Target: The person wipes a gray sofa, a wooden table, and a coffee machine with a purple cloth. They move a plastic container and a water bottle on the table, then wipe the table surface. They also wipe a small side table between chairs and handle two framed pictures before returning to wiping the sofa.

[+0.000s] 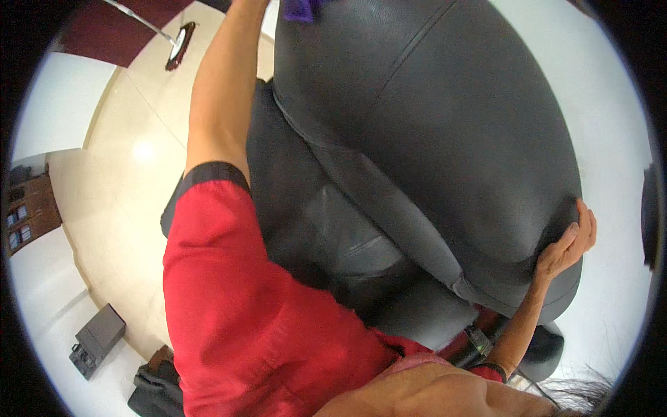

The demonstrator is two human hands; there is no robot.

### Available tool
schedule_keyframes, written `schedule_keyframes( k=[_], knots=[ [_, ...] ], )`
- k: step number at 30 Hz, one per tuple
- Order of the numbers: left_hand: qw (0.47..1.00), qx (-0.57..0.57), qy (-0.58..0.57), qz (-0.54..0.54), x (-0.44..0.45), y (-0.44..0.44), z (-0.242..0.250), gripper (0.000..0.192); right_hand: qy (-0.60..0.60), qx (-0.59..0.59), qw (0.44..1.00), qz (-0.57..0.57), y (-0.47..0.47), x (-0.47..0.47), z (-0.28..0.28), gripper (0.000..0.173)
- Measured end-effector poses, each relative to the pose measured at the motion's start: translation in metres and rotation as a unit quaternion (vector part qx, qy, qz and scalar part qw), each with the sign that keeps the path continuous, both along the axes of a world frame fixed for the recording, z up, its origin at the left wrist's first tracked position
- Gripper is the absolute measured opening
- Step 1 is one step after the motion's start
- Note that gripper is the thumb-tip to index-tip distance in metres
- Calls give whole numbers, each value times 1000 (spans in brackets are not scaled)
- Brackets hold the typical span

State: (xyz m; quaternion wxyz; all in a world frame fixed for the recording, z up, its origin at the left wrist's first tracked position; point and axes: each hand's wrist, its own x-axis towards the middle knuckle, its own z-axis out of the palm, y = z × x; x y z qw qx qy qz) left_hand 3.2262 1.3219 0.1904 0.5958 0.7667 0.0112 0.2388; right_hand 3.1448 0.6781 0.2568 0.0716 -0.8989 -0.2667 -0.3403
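Note:
A large black leather-look padded chair [458,130] fills the middle and right of the view, with a seam across its rounded upper part. My right hand [568,242] holds the chair's outer edge at the right, the thumb on the near side and the fingers curled over the rim. My left arm reaches up past the chair's left side, and its hand lies beyond the top edge of the picture. Close to where that arm leaves the view, a purple cloth [299,9] lies against the top of the chair. Below the padded part is a darker, recessed seat area [344,234].
A mop or broom head [181,47] on a pole stands on the pale floor [140,114] at upper left, near a dark red surface [104,31]. A grey box-like object [101,333] is at lower left. White wall [615,156] borders the chair's right side.

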Motion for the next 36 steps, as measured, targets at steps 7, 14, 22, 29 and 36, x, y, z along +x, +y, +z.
schedule_keyframes(
  k=[7,14,22,29,36],
  knots=[
    [858,-294,402,126,-98,48,-265,44,6,-27,999,37,-6,-2,4,47],
    [888,-377,60,256,-130,-5,-260,53,-22,-31,997,62,-13,3,2,41],
    [873,-155,-34,461,-176,-176,-227,51,-74,66,993,61,4,23,8,29],
    [919,201,168,296,-247,-503,-251,50,-92,93,989,64,19,-47,-24,28],
    [960,-74,198,-184,-344,-554,-200,45,242,177,930,-213,-61,-344,-176,34]
  ],
)
